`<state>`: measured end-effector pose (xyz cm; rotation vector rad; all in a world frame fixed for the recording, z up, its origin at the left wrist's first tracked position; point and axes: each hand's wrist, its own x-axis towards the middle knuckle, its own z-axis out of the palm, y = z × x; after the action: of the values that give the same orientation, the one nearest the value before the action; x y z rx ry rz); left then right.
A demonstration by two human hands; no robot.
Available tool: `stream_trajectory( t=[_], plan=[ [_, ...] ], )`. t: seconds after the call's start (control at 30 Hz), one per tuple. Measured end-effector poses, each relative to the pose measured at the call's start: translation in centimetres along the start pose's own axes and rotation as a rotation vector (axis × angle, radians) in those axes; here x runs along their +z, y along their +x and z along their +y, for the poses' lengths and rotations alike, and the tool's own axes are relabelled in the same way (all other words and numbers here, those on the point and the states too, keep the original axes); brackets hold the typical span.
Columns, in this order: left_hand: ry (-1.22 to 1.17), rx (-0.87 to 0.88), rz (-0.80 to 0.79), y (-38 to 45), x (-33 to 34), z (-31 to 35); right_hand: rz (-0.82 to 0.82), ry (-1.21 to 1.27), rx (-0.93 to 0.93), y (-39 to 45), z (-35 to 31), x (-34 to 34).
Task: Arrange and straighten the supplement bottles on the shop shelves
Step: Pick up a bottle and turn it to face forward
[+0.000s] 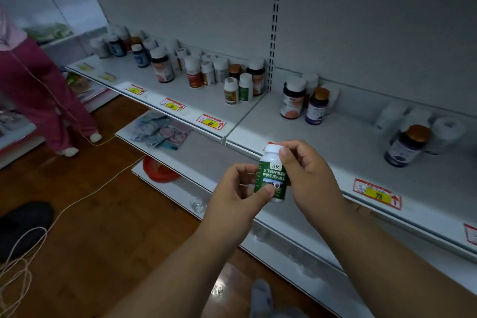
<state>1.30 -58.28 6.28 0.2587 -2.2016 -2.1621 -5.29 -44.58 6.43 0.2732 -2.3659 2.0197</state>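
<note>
Bottle [271, 175], green label, white cap: I am holding it upright in both hands, in front of the shelf's [322, 134] front edge. Left hand [238, 192] is pinching the base, right hand [308, 175] the upper body. Probably light, rigid, slick plastic; gripping the labelled waist seems safest.

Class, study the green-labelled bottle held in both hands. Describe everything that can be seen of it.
The green-labelled bottle is small and white, plastic by its look, with a white screw cap that is on. Its dark green label carries white Chinese characters and a small picture band lower down. It is held roughly upright, tilted slightly, in front of the shelf edge, above no shelf surface. The left hand pinches its lower body, thumb on the label; the right hand grips its upper side near the cap.
</note>
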Motion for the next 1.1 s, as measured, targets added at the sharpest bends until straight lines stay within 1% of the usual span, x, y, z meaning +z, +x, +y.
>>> stream_trajectory(
  t=[0.23,0.37,0.5,0.63,0.77,0.87,1.0,1.1],
  plan=[
    [0.045,-0.032,-0.003,8.2,-4.6,1.3,-0.012,0.073,0.078,8.6,0.7,4.9],
    [0.020,-0.011,0.006,12.0,-8.6,2.0,-0.023,0.092,0.055,12.2,-0.1,9.0],
    [-0.010,0.001,-0.025,15.5,-12.4,1.1,0.027,0.074,0.048,14.8,0.0,13.2],
    [0.001,0.011,-0.158,19.2,-17.1,0.5,0.140,0.115,0.078,16.2,-0.1,17.4],
    [-0.058,0.006,-0.389,22.0,-21.5,0.5,0.264,0.231,0.121,15.9,-0.7,21.0],
    [-0.110,-0.059,-0.528,22.4,-23.8,-0.1,0.371,0.214,0.150,14.5,-0.7,23.1],
    [-0.079,-0.126,-0.620,21.9,-25.2,-1.5,0.477,0.154,0.181,11.8,0.3,25.0],
    [-0.051,-0.143,-0.650,21.8,-25.5,-2.1,0.462,0.172,0.201,10.7,0.4,25.5]
  ],
)
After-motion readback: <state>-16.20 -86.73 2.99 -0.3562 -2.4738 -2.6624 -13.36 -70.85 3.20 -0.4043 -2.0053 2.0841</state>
